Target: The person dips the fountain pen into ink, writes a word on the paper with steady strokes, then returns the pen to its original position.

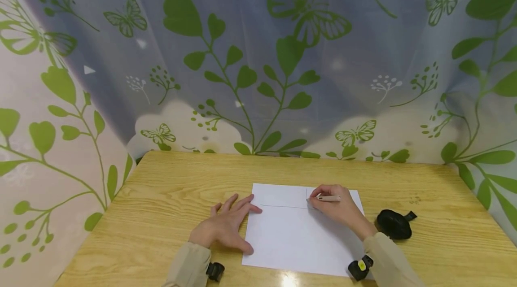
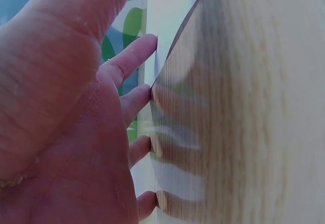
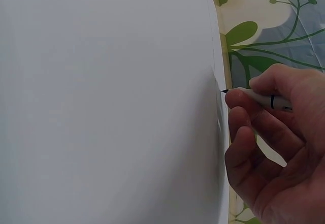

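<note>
Head view: gripping a pale pen (image 1: 333, 198) in the curled fingers of the right hand (image 1: 339, 206), with its tip at the sheet of white paper (image 1: 299, 242), right by a short upright line (image 1: 305, 193). Marked also with a long thin line (image 1: 280, 206) running across its upper part. Lying flat on the wooden table (image 1: 161, 202), in front of the person. Spreading the left hand (image 1: 228, 226) wide and bare of any held thing along the left edge of the paper, with the thumb and index fingertip touching it. Showing a black rounded object (image 1: 393, 224) on the table, just right of the right wrist, and a leaf-patterned curtain (image 1: 226, 85) behind.

Left wrist view: looking past the palm at separated fingers, uncurled, with tips down at a bright strip of paper and the wood.

Right wrist view: pinching the dark-ringed pen between thumb and fingers, with its dark point close to the far edge of the paper; cannot tell contact from here.
</note>
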The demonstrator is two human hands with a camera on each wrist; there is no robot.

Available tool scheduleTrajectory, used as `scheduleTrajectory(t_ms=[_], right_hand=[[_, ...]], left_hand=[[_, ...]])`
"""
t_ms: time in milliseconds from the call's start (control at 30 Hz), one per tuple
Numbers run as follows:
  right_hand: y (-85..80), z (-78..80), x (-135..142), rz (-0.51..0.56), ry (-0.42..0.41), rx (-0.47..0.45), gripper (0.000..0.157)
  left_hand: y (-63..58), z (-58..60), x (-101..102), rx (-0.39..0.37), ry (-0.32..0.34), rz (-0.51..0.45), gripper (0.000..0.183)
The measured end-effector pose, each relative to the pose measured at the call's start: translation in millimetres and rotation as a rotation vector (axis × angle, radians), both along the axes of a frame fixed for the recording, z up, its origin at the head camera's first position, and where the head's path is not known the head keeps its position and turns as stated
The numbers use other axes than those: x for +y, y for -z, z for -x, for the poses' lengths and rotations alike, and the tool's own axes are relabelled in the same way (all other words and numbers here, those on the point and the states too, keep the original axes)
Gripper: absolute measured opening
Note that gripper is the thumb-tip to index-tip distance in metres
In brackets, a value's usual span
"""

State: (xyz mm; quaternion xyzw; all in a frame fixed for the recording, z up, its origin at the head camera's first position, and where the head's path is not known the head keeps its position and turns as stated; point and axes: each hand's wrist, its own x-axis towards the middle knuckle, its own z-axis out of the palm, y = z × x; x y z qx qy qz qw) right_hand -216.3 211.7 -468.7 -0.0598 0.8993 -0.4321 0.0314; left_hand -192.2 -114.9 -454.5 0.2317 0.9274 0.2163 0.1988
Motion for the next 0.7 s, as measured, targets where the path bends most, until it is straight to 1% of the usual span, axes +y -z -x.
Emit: scheduleTrajectory(t_ms=[233,467,700], right_hand=[[-0.8,-1.7,-0.6,0.006,0.013,-0.026,0.009],[-0.1,-4.5,-0.4,0.008,0.004,-0.015,0.009],[-0.5,-6.3,-1.3,0.028,0.011,-0.039,0.008]], left_hand=[[0.4,-0.2,-0.1,0.006,0.001,0.001,0.087],[-0.8,-1.2,-0.3,0.001,0.002,-0.010,0.086],[-0.8,-0.8,-0.5,0.001,0.003,-0.012,0.086]])
